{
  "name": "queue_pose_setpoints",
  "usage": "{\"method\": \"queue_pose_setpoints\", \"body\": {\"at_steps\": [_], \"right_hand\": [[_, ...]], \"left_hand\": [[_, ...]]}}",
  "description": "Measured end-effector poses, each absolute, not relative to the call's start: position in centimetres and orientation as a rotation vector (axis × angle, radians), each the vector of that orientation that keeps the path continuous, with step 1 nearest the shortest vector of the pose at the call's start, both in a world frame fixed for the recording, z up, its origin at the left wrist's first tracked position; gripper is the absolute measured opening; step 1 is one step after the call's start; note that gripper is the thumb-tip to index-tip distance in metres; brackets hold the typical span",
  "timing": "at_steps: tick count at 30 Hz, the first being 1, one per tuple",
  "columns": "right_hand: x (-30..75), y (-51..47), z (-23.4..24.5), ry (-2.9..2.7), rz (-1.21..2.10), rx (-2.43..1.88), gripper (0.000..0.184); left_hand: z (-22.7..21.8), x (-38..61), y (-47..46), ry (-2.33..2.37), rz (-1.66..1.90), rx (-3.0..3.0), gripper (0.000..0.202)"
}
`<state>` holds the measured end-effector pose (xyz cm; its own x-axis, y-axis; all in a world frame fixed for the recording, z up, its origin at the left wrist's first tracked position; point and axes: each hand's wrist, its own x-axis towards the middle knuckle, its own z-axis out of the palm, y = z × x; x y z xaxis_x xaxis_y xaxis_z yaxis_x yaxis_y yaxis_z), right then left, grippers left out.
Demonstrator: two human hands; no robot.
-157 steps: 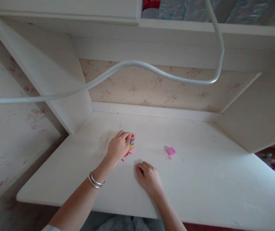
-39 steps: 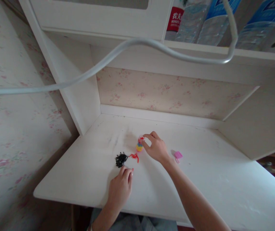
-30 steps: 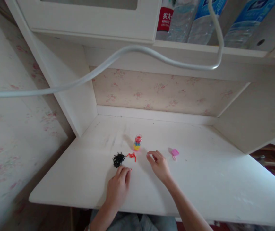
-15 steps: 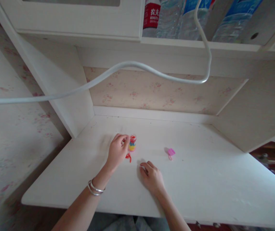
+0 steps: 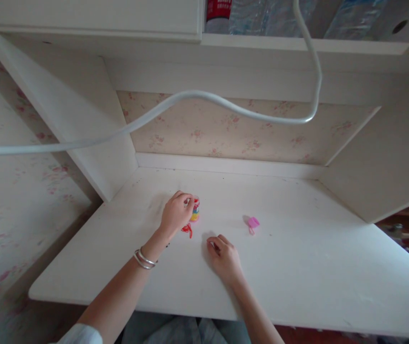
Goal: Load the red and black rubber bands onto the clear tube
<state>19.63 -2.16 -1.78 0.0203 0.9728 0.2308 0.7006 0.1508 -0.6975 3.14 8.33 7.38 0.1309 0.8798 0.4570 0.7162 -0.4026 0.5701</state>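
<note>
A small clear jar [image 5: 196, 215] stands upright on the white desk, with red, blue and yellow layers of small pieces inside. At its mouth is my left hand [image 5: 176, 213], thumb and fingers pinched together and partly covering the jar. Whatever the pinch holds is too small to make out. Just below that hand lies a little heap of red loops [image 5: 187, 230]. My right hand [image 5: 225, 259] rests on the desk nearer to me, fingers curled in, nothing seen in them. To its right sits a pink cap [image 5: 253, 222] with a pale loop attached.
The white desk [image 5: 297, 267] has side panels and a back wall with flowered paper. A white cable [image 5: 204, 95] hangs across the view in front. Above, a shelf holds several plastic bottles [image 5: 247, 16]. A few dark specks lie on the desktop.
My left hand has come further over the jar's mouth and hides more of it. More of the red loops shows. The right hand stays resting; the whole view has tilted slightly downward.
</note>
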Motion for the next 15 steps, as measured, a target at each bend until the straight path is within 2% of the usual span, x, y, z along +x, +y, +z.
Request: {"method": "queue_pose_setpoints", "body": {"at_steps": [9, 15], "right_hand": [[19.3, -2.3, -1.0, -1.825, 0.485, -1.73, 0.024], [17.1, -2.2, 0.3, -1.984, 0.358, -1.896, 0.025]], "left_hand": [[7.4, 1.8, 5.9, 1.584, 1.22, 2.133, 0.021], [3.3, -0.2, 1.6, 1.66, 0.874, 2.159, 0.019]]}}
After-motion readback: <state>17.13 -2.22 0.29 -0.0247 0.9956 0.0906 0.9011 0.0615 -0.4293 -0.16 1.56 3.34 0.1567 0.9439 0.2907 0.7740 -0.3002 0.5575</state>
